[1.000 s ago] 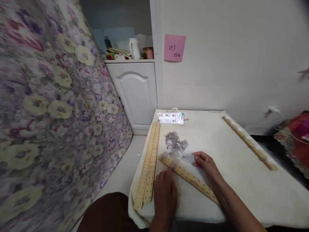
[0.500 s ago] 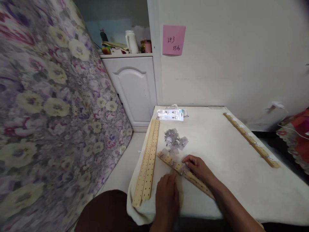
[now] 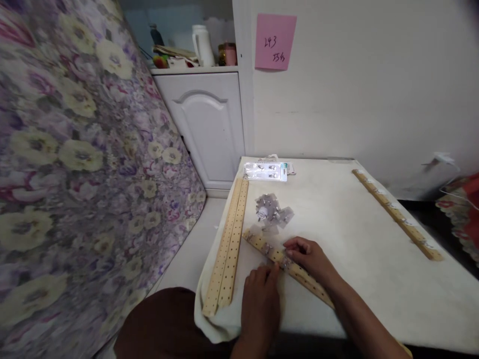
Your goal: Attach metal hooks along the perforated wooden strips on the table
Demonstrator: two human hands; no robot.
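Note:
A wooden strip with drilled holes (image 3: 309, 283) lies slantwise on the table near me, with several clear-backed metal hooks along its far left part. My right hand (image 3: 310, 258) is over the strip's far edge, thumb and fingers pinched on a clear-backed hook (image 3: 286, 263) at the strip. From the near side my left hand (image 3: 262, 296) reaches in, fingers curled, its fingertips at the strip's near edge beside that hook. Its grip is partly hidden. Beyond the strip is a pile of loose clear-backed hooks (image 3: 268, 207).
Two more perforated wooden strips (image 3: 226, 249) lie side by side along the table's left edge. A hook-fitted strip (image 3: 396, 215) lies far right. Blister packs (image 3: 264, 171) rest at the back, before the wall. A floral curtain (image 3: 82, 174) hangs left.
My left fingers have moved up to the strip's near edge and the hook. The right hand stays pinched at almost the same spot. The camera view has tilted slightly down.

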